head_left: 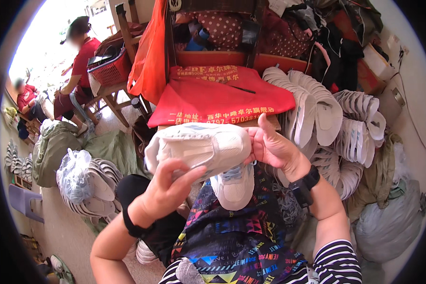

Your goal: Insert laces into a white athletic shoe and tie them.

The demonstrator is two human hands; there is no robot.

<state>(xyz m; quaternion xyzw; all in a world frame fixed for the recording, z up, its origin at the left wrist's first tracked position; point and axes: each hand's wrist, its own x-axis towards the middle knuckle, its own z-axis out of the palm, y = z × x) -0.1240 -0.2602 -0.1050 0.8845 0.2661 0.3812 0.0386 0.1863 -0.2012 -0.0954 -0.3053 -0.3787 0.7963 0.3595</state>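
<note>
A white shoe upper (201, 144) with pale grey-blue patches is held up in front of me, its toe pointing right. My left hand (170, 184) grips its near side between thumb and fingers. My right hand (274, 146) is at the toe end, palm showing and thumb raised away from the shoe. Its fingers rest against the toe, and their tips are partly hidden. Just below, a second white shoe (234, 191) with light blue laces rests over my dark, colourfully printed apron (236, 232), toe toward me.
A red cloth (217, 97) with a dark thin tool (241, 88) on it covers the bench ahead. Stacks of white shoe uppers (329, 116) stand at the right, another bundle (99, 184) at the left. An orange-red bag (149, 52) hangs nearby. Two people sit at the far left.
</note>
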